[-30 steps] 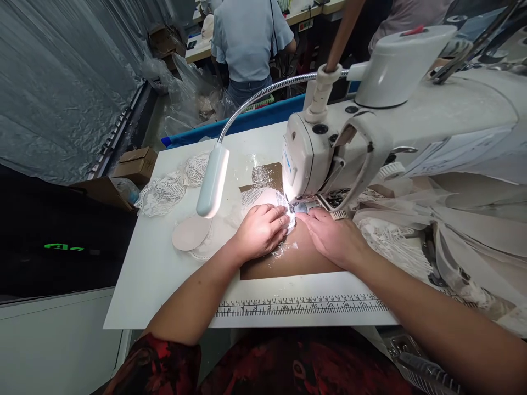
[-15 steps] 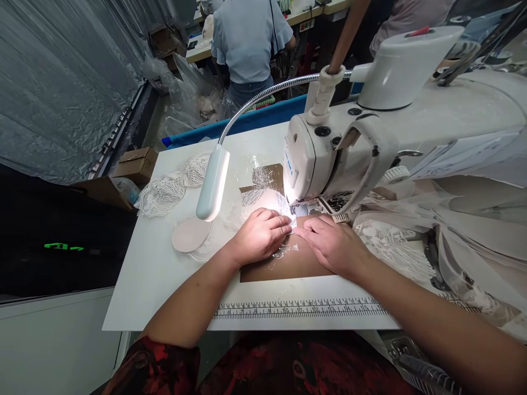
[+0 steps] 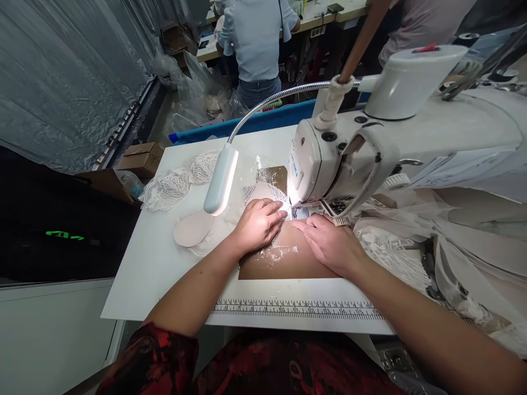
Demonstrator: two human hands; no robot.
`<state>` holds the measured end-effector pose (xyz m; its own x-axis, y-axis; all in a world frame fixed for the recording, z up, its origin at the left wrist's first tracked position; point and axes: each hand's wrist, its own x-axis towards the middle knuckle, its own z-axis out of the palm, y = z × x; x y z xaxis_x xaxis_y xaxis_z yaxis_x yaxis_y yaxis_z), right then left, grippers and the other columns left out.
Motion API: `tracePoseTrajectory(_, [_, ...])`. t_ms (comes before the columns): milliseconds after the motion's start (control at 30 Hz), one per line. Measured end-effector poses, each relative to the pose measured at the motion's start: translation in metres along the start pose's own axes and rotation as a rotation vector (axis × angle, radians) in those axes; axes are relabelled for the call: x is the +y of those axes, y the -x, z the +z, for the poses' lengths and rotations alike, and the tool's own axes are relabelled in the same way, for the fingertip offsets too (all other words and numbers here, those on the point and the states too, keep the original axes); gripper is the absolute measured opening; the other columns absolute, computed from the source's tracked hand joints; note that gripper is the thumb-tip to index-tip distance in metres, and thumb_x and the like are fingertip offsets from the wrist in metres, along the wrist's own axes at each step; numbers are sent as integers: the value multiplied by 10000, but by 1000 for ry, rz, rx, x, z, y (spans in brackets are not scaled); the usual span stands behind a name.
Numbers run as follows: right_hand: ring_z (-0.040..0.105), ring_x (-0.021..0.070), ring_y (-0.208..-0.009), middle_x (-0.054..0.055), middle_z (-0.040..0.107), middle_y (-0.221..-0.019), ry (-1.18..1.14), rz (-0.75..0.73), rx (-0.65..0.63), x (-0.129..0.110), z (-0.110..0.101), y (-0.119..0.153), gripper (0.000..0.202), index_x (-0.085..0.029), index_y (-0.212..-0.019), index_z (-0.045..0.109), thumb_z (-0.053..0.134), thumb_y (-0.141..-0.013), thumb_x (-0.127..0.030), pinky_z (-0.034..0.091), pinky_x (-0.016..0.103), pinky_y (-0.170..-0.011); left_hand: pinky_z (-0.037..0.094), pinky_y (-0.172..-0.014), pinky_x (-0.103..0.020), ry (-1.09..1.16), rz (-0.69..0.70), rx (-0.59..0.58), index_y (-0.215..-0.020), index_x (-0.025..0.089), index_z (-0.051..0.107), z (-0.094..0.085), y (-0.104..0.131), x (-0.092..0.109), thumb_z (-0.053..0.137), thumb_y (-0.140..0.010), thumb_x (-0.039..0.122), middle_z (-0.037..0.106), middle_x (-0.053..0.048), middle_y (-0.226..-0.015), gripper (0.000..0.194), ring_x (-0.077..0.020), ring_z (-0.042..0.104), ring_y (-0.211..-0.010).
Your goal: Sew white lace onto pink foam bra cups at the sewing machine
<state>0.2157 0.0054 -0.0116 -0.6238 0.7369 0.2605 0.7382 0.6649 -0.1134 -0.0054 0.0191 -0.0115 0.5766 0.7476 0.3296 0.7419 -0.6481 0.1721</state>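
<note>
Under the head of a white sewing machine (image 3: 307, 162) lies a piece of white lace with a beige cup (image 3: 263, 191). My left hand (image 3: 260, 224) rests on its near edge, thumb and fingers closed on the lace beside the lit needle area. My right hand (image 3: 329, 241) lies to the right of the needle, fingers stretched out on the brown plate (image 3: 288, 266), tips by the presser foot. The lace edge between my hands is mostly hidden. A loose beige oval pad (image 3: 193, 229) lies left of my left hand, over pale lace.
A gooseneck lamp (image 3: 221, 178) hangs over the table. White lace cups (image 3: 167, 190) lie at the far left, and piled lace and tulle (image 3: 391, 249) at the right. A printed ruler (image 3: 296, 310) runs along the front edge. A person (image 3: 257, 44) sits beyond the table.
The camera view has shifted slightly. My left fingers have moved a little away from my right fingertips, and the lace edge between them has gone forward toward the needle.
</note>
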Motion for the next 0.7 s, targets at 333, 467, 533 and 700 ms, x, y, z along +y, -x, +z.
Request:
tracePoseTrajectory(333, [606,174,-735,37,663,-887,-92,-15,-13,6,3,3,322,-199,-1139,652,415,-921,-206,411,290,-593,445,-939,-458,-90,-245,99,-1134,189,654,5,-1,-20,479,-903,271,607,-101,-1255,301,-280,517,-1137])
tracePoseTrajectory(467, [618,177,-698,43,668,-951,-90,-40,9,12,9,5,340,-203,-1166,639,396,-929,-224,438,311,-586,440,-956,-443,-124,-374,64,-1161,207,631,1,0,-22,457,-916,295,573,-98,-1287,314,-275,508,-1173])
tracePoseTrajectory(533, [621,181,-686,47,668,-956,-92,-54,11,15,12,6,349,-201,-1172,636,385,-933,-240,448,319,-581,431,-969,-443,-124,-444,4,-1190,212,605,-10,1,-21,466,-909,327,549,-100,-1317,334,-284,497,-1197])
tracePoseTrajectory(700, [629,180,-666,48,672,-967,-92,-49,9,18,14,6,374,-195,-1161,649,355,-940,-268,466,322,-558,402,-999,-444,-148,-738,-28,-1287,177,486,-63,29,-26,443,-884,548,486,-139,-1374,549,-318,453,-1250])
